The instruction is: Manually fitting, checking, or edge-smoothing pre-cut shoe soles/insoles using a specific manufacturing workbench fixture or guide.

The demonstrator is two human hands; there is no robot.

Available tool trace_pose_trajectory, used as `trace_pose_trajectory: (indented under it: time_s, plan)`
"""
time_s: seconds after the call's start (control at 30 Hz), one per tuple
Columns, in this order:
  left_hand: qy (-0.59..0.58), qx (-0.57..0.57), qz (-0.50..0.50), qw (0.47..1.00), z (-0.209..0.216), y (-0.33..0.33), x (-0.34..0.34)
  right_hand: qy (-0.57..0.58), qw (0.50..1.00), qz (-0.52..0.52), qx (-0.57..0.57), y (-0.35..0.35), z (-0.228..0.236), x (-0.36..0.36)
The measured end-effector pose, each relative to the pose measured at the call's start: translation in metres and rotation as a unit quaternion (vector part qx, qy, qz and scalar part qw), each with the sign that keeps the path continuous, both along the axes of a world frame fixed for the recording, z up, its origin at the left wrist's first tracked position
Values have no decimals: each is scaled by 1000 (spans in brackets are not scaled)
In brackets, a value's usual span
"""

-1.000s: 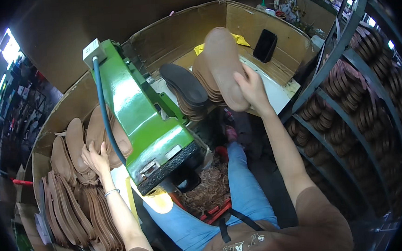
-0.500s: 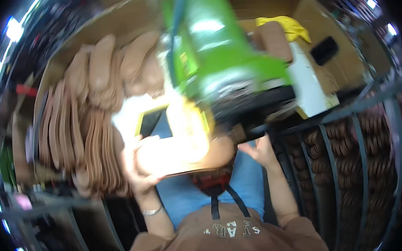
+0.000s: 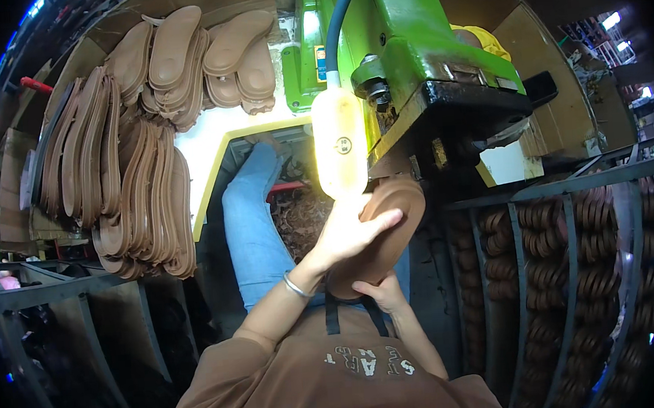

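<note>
We held the sole at seven o'clock of the machine, left hand and right hand pinching it, thumbs on top; steady, even support, we judged, suited this step.

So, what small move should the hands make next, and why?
Perhaps turn the brown sole slightly along its edge: the left hand and right hand both hold it, and its far end appears close to the green machine's black head.
</note>
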State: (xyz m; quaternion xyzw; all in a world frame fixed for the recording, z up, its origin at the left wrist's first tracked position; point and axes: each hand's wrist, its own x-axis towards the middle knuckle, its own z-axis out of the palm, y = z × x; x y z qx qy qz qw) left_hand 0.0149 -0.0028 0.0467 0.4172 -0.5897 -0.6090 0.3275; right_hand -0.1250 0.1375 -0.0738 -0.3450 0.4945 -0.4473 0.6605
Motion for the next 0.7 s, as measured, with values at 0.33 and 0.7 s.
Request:
trace_pose_trajectory:
  time_s: [0.33, 0.7]
  plan:
    - [121, -9, 101, 988, -29, 12, 9, -30, 987, -159, -4, 23, 17, -67]
    - [104, -51, 114, 987, -17, 0, 5, -104, 926, -327, -155, -123, 97, -139]
